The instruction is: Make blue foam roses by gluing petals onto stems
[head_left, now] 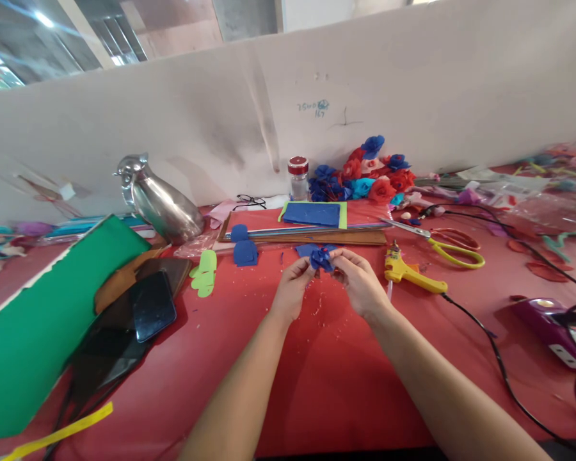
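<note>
A small blue paper flower (320, 258) with a touch of red at its centre is pinched between both hands above the red table. My left hand (292, 288) grips its left side with thumb and fingers. From the right, my right hand (360, 282) has its fingertips closed on the petals. Just behind the flower lie blue paper pieces (306, 250). To the right of my right hand rests a yellow hot glue gun (410, 272). Cut blue petal shapes (246, 253) and lime-green paper shapes (204, 274) lie to the left.
Behind stand a stack of coloured sheets (312, 235), a red-lidded jar (298, 178), a pile of paper flowers (365, 173) and a metal jug (160, 198). Scissors (441, 244) lie right, near a purple power strip (552, 326) and cords. Left are a phone (153, 306) and a green board (67, 320).
</note>
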The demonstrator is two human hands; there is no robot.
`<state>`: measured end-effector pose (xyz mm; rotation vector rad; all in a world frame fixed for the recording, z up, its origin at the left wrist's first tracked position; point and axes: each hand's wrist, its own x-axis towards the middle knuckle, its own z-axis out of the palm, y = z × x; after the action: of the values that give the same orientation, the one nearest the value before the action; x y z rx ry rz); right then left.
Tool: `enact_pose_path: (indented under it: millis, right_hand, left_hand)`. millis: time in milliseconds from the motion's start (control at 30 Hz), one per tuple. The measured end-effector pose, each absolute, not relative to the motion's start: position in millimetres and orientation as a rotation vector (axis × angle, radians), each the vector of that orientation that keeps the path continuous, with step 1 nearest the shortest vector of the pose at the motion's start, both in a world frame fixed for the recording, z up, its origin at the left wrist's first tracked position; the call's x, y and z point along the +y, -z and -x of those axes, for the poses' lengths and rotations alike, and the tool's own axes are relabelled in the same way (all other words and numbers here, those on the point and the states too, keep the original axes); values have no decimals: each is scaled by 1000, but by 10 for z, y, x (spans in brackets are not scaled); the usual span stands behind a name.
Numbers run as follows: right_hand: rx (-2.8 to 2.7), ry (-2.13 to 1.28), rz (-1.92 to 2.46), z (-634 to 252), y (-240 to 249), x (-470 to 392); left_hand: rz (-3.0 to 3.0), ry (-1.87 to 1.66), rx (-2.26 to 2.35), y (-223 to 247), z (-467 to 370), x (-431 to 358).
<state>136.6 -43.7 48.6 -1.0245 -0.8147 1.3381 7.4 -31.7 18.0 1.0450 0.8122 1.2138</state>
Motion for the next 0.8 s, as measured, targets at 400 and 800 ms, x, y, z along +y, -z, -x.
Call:
enact_pose_path:
  millis: [400,800]
  right_hand:
    - [-794,-1310,1008,-1361,-481,-426]
    - [-1005,-1187,1063,-1381,-571,-460]
  left_hand:
    - [-925,-1197,831,-222,-89,-329]
    - [-1049,-1163,880,-209,-79,-328]
